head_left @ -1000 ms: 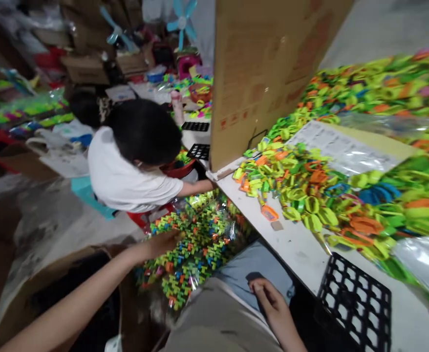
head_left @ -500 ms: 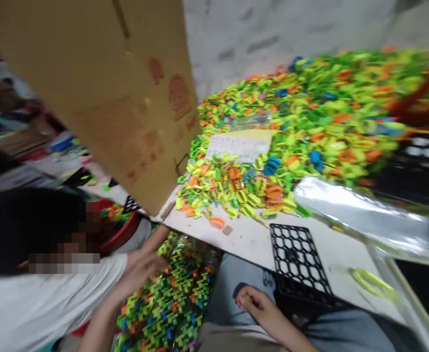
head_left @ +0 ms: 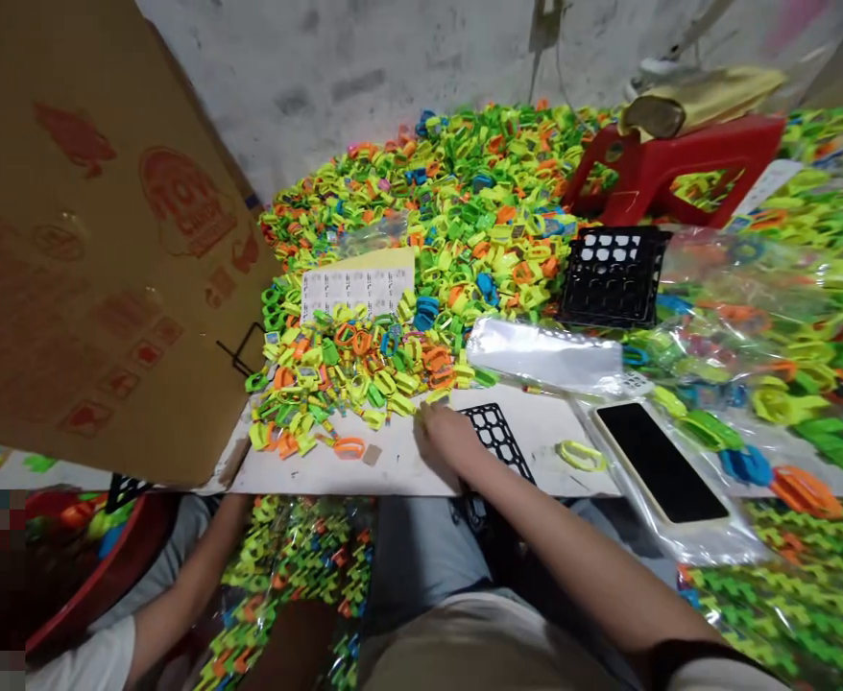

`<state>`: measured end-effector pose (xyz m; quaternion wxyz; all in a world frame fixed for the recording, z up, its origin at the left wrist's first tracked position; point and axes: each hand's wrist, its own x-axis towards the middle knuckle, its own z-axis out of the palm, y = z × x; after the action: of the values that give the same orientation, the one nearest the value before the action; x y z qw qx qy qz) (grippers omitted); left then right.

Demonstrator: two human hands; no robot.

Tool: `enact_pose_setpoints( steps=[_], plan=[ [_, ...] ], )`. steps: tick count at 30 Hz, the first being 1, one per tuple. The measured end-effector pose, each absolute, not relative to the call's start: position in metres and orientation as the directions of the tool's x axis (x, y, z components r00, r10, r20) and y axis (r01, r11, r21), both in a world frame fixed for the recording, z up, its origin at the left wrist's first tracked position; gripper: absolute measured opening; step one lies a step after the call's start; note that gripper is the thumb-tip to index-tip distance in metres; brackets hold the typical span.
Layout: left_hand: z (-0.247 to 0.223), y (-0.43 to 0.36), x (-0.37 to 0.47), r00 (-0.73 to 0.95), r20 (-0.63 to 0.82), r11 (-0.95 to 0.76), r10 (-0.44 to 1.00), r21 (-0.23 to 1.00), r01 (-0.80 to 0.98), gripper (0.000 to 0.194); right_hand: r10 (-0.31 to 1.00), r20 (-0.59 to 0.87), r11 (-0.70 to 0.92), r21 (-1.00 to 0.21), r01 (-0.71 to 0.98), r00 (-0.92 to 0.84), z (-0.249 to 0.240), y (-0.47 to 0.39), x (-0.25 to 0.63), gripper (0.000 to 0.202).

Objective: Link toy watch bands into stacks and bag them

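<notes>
My right hand [head_left: 445, 437] reaches over the front of the white table [head_left: 399, 470], at the lower edge of a heap of small toy watches [head_left: 364, 360] in yellow, green, orange and blue. Its fingers are bent together beside a yellow piece, and what they hold, if anything, is hidden. Just right of the hand lies a black grid tray [head_left: 497, 437], partly behind my wrist. An orange band [head_left: 349, 447] and a small brown square [head_left: 372, 455] lie left of the hand. My left hand does not show.
A large cardboard box [head_left: 126, 288] stands left. Sticker sheets [head_left: 356, 283] lie on the heap. A silver plastic sleeve [head_left: 547, 355], a phone [head_left: 662, 461], a second black tray [head_left: 613, 278] and a red stool [head_left: 681, 163] are right. A co-worker's arm [head_left: 191, 585] is at lower left.
My right hand has risen from my lap to the table, beside the heap. The view has swung right, bringing the stool and phone into sight. The co-worker's hand no longer shows.
</notes>
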<state>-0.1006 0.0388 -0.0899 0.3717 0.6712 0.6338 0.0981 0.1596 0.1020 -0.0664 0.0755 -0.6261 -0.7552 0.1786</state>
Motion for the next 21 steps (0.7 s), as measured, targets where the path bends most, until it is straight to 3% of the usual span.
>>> enact_pose_setpoints(
  steps=[4,6,10,12,14,17,19,21],
  plan=[
    [-0.092,0.034,-0.097,0.162,-0.242,0.023,0.957,0.62,0.784,0.028,0.977,-0.124,0.121,-0.34,0.933,-0.172,-0.082,0.134,0.154,0.029],
    [-0.092,0.048,-0.094,0.155,-0.153,-0.043,0.976,0.562,0.826,0.029,0.978,-0.12,0.119,-0.338,0.934,-0.168,-0.083,0.135,0.155,0.027],
    [-0.091,0.091,-0.089,0.138,-0.003,-0.134,0.99,0.227,0.965,0.044,0.987,-0.057,0.121,-0.354,0.928,-0.151,-0.077,0.12,0.173,0.022],
    [-0.093,0.106,-0.089,0.146,-0.005,-0.143,0.989,0.144,0.979,0.04,0.993,0.0,0.102,-0.46,0.882,-0.114,-0.078,0.107,0.191,0.022],
    [-0.095,0.113,-0.09,0.16,-0.011,-0.157,0.987,0.138,0.978,0.035,0.998,0.049,0.058,-0.661,0.748,-0.035,-0.086,0.093,0.213,0.019],
    [-0.098,0.107,-0.09,0.099,0.01,-0.098,0.995,0.257,0.961,0.032,0.994,0.07,0.025,-0.887,0.461,0.079,-0.104,0.073,0.242,0.018],
    [-0.098,0.098,-0.082,0.034,-0.004,-0.027,0.999,0.491,0.871,0.034,0.993,0.045,0.002,-0.937,0.348,0.113,-0.115,0.062,0.252,0.022],
    [-0.097,0.087,-0.066,0.001,-0.07,0.052,0.998,0.756,0.652,0.041,0.994,-0.003,-0.036,-0.949,0.313,0.108,-0.122,0.054,0.254,0.025]
  ],
)
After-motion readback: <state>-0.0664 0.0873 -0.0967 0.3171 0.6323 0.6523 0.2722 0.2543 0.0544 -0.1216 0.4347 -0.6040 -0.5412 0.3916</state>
